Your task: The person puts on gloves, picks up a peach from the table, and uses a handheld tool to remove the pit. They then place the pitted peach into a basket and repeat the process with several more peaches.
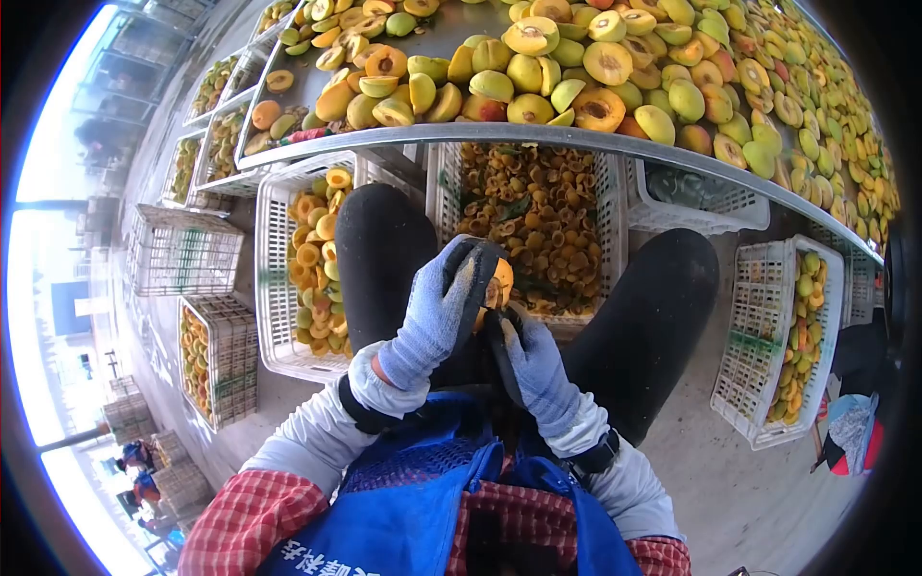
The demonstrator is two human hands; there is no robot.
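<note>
Head view, from left to right: wire crates of halved fruit stand on the floor at nine o'clock, and a white crate of halves sits beside the person's left knee. The gloved left hand curls round a yellow-orange fruit, its grip pinching the fruit from the left. The fruit sits over the lap, dead centre, its long axis roughly upright, top tipped toward one o'clock. The right hand lies just below, fingers touching the fruit's underside; whether its grip is pressed together I cannot tell. A steel counter heaped with halves spans twelve o'clock.
</note>
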